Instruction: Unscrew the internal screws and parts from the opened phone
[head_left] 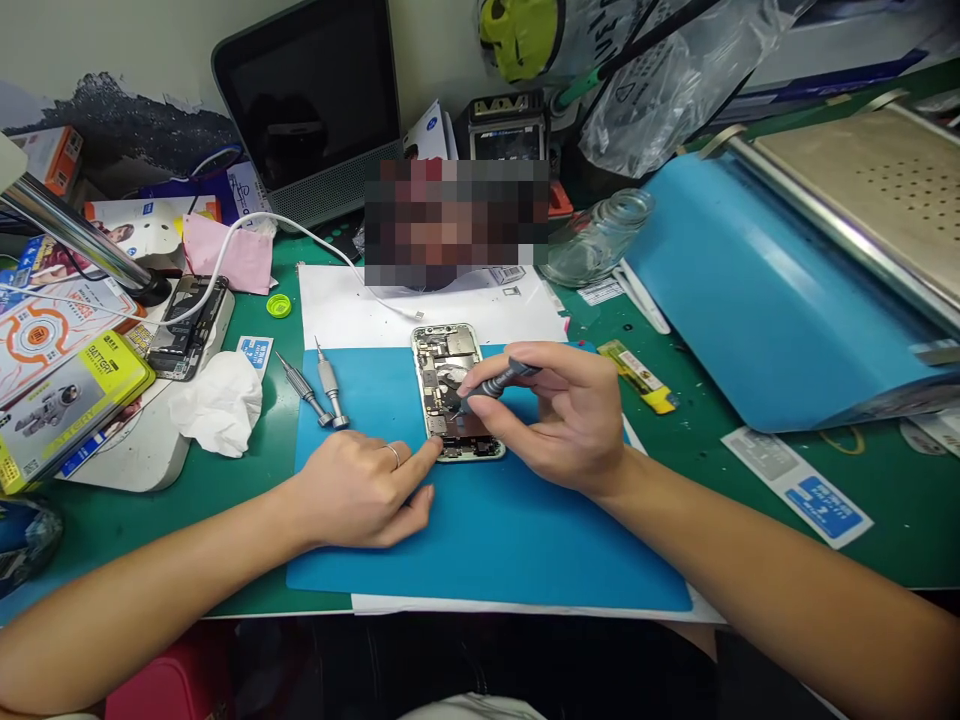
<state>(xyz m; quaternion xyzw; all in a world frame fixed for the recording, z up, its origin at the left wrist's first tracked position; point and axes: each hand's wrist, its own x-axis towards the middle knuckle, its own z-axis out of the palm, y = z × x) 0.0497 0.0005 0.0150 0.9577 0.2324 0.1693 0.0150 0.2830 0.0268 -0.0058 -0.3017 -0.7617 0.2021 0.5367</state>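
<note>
An opened phone (447, 380) with its circuit boards showing lies on a blue mat (487, 530). My right hand (562, 420) is closed on a grey screwdriver (501, 380), its tip down inside the phone's middle. My left hand (360, 490) rests on the mat, fingers loosely curled, the index finger stretched out and touching the phone's lower left corner. It wears a ring and holds nothing.
Two spare screwdrivers (319, 385) lie on the mat's left edge beside a crumpled tissue (217, 405). Another opened phone (187, 325) and battery boxes (67, 400) sit far left. A glass jar (596, 240) stands behind; a blue-covered machine (772, 300) fills the right.
</note>
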